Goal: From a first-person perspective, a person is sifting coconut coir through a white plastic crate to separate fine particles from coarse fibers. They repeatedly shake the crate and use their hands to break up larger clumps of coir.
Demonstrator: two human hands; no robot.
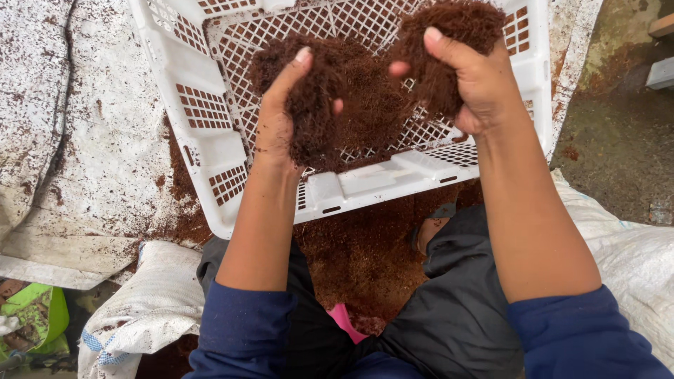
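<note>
Both grips are closed on clumps of loose reddish-brown fibrous coir: left hand (281,116), right hand (477,84), coir (351,98). It looks light and crumbly, so I cup it from underneath over the white perforated plastic crate (203,105) at 12 o'clock.

The floor (618,133) is bare and dirt-stained at the right; a white sheet (105,140), speckled with brown fibre, covers it at the left. A white perforated plastic crate (210,112) stands on the sheet, with loose brown fibre (358,260) heaped on the floor just below its near rim. White woven sacks lie at lower left (151,302) and at right (632,260), and a green object (42,316) sits at the lower-left corner.
</note>
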